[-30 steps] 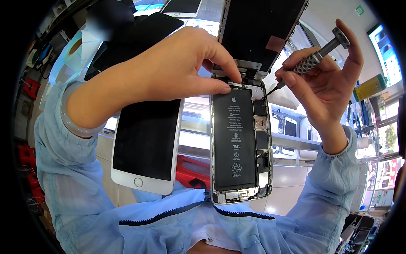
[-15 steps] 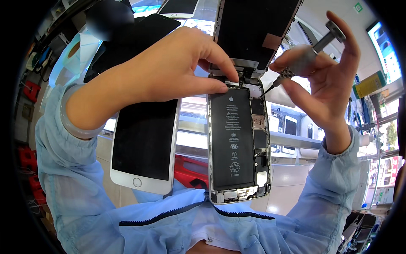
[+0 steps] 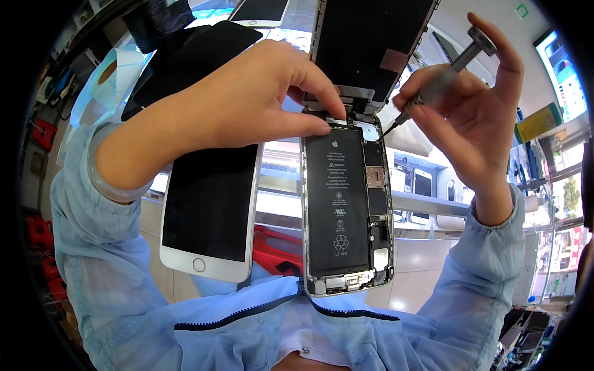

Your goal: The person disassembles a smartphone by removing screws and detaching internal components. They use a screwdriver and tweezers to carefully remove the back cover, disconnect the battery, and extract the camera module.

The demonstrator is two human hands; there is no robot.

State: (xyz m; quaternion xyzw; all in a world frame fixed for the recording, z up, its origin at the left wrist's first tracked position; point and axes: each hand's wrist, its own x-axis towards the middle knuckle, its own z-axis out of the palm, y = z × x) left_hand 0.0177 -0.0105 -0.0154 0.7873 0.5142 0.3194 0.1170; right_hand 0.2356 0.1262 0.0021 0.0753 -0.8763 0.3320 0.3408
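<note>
An opened smartphone (image 3: pixel 377 204) lies in front of me with its battery and boards bared. Its black display panel (image 3: pixel 365 43) is tilted up from the top end. My left hand (image 3: pixel 266 93) holds the phone's upper end, thumb and forefinger resting near the battery's top edge; its other fingers are mostly hidden. My right hand (image 3: pixel 476 117) grips a small precision screwdriver (image 3: pixel 411 108) at a slant, forefinger at its round end cap. The screwdriver's thin tip reaches the upper right edge of the opened phone. Contact with a screw cannot be made out.
Left of the opened phone lies a white phone (image 3: pixel 210 210) with a dark screen. Dark panels (image 3: pixel 198 59) and a roll of pale labels (image 3: pixel 108 77) sit farther left. Under the glass counter, several phones (image 3: pixel 422 185) show at right. A yellow-green bottle (image 3: pixel 538 123) is beyond my right hand.
The phones and both hands appear shifted very slightly left in the picture. The screwdriver tilts a little differently, its tip still at the phone's upper right edge. Both grips stay the same.
</note>
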